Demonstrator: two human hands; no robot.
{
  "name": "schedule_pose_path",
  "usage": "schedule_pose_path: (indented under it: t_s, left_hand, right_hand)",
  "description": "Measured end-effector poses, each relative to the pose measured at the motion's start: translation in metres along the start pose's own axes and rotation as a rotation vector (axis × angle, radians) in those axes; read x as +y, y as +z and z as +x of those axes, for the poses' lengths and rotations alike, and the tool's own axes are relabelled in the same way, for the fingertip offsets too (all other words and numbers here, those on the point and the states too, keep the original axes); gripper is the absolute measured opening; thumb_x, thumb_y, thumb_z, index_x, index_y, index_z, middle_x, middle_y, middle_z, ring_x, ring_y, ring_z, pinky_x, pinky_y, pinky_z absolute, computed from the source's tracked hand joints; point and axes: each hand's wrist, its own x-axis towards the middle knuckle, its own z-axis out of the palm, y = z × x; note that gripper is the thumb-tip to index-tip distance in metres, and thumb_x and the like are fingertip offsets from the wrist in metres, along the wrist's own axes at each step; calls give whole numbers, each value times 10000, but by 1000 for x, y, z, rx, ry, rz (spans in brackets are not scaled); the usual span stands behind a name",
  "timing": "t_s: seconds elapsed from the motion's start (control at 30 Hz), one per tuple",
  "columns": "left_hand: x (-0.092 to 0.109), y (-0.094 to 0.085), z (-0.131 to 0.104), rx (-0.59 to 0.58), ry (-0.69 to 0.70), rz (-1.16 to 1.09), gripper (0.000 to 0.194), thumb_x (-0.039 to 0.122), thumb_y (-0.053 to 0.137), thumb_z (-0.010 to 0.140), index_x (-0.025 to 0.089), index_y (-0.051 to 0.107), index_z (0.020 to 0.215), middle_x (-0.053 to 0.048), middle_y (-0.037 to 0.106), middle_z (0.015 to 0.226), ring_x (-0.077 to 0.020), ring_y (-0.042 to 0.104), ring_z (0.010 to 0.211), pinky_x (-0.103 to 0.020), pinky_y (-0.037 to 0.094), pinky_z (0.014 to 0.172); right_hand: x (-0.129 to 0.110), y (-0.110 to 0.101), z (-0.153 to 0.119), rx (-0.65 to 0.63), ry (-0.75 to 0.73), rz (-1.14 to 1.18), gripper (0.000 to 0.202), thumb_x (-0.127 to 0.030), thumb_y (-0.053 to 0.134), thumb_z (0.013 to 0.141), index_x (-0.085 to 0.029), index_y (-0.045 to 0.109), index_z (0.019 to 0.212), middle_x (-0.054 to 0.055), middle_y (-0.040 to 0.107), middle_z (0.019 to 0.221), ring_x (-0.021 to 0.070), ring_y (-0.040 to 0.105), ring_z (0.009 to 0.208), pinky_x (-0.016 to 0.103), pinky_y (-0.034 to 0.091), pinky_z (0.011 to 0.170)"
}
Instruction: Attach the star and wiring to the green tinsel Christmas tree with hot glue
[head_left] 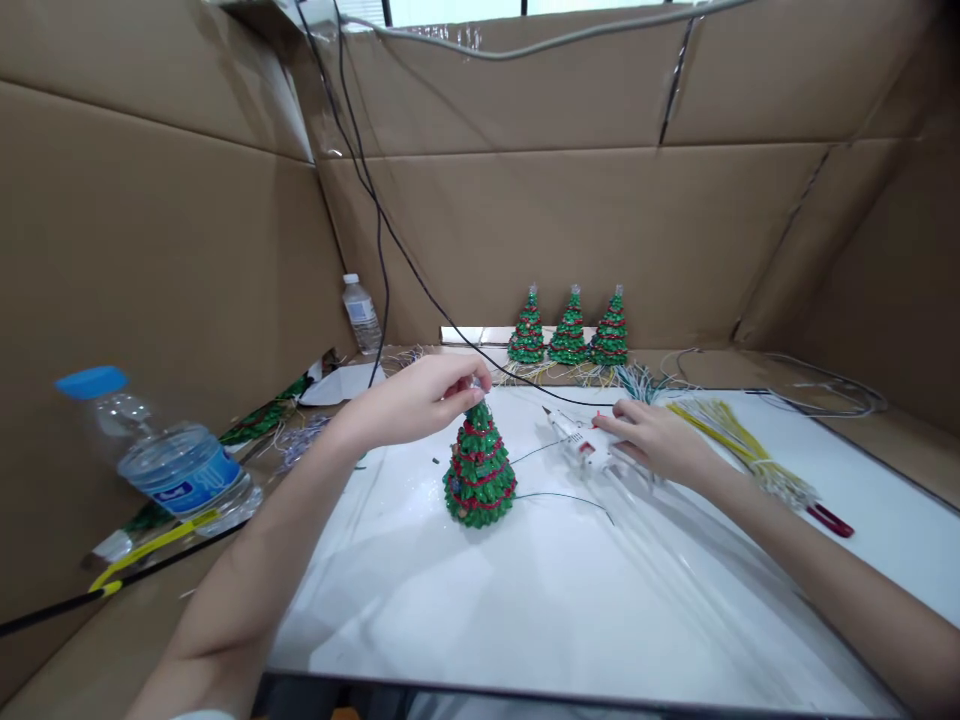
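Observation:
A small green Christmas tree figurine [481,470] with red garlands stands upright on the white board. My left hand [442,395] pinches its tip, and the fingers hide most of the top ornament. Two thin dark wires run out from the tree's right side over the board. To the right, a white glue gun [589,448] lies with its nozzle pointing up and left. My right hand [660,435] has its fingers curled on the gun's body, covering part of it.
Three similar trees [568,330] stand at the back amid loose wires. A yellow-and-white wire bundle [739,450] lies right, by a red-handled tool [830,519]. Water bottles [180,470] stand left. A black cable [420,280] hangs across the cardboard walls [525,220].

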Motion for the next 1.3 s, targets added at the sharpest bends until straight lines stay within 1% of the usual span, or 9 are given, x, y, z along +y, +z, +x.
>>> schedule_pose_path:
  t_s: [0.1, 0.2, 0.37, 0.47, 0.57, 0.67, 0.83, 1.03, 1.3]
  left_hand:
    - [-2, 0, 2, 12, 18, -3, 220, 299, 444, 895, 172, 623, 906, -5, 606, 744, -121, 535, 652, -215, 398, 595]
    - [-3, 0, 2, 16, 18, 2, 251, 325, 442, 897, 173, 642, 906, -15, 635, 765, -127, 553, 662, -217, 409, 600]
    - [-2, -4, -2, 3, -35, 44, 241, 314, 458, 896, 199, 646, 995, -7, 665, 778, -137, 594, 682, -219, 418, 595]
    - [-1, -8, -8, 17, -71, 91, 246, 306, 455, 898, 205, 656, 997, -21, 692, 834, -159, 619, 729, -234, 424, 608]
    - [1, -11, -12, 22, -81, 125, 278, 285, 424, 908, 219, 684, 986, -26, 717, 949, -180, 645, 818, -247, 439, 651]
    - [3, -10, -14, 20, -87, 141, 318, 247, 404, 904, 253, 699, 1024, -2, 726, 1023, -188, 660, 885, -256, 460, 709]
    - [3, -8, -14, 38, -137, 170, 392, 163, 396, 850, 265, 708, 1065, 2, 722, 1080, -202, 673, 932, -275, 494, 750]
    - [1, -6, -12, 51, -175, 184, 414, 170, 394, 838, 237, 701, 1108, -35, 712, 1114, -222, 676, 973, -300, 520, 808]
    - [1, -5, -10, 65, -177, 182, 377, 205, 427, 841, 239, 713, 1085, -34, 726, 1073, -225, 683, 931, -302, 521, 761]
  right_hand:
    - [-10, -15, -2, 124, 99, -4, 327, -264, 445, 882, -228, 617, 1158, 112, 626, 1032, 210, 593, 864, 288, 386, 686]
    - [-26, -31, 2, 280, 263, 11, 313, -337, 435, 894, -203, 627, 1102, 95, 662, 974, 196, 608, 807, 272, 368, 628]
    - [-54, -50, 24, 510, 574, 65, 489, -612, 420, 844, -178, 643, 819, 41, 605, 615, 166, 537, 540, 255, 290, 493]
    - [-67, -50, 32, 559, 650, 106, 543, -697, 508, 728, -175, 601, 611, 38, 543, 504, 160, 494, 473, 260, 264, 473]
    - [-78, -44, 32, 572, 642, 140, 499, -665, 595, 659, -189, 544, 520, 30, 494, 450, 159, 471, 455, 267, 243, 472]
    - [-87, -37, 25, 596, 598, 188, 354, -540, 605, 684, -203, 556, 586, 18, 529, 488, 163, 500, 484, 259, 267, 474]
    - [-98, -29, 18, 595, 487, 304, 267, -392, 663, 599, -208, 475, 558, -53, 490, 451, 99, 442, 424, 214, 309, 441]
    - [-107, -25, 18, 653, 409, 317, 310, -430, 668, 608, -197, 472, 547, -66, 473, 448, 68, 388, 416, 194, 285, 437]
    - [-112, -24, 21, 683, 410, 267, 344, -483, 643, 641, -200, 470, 551, -67, 427, 432, 67, 335, 410, 201, 249, 444]
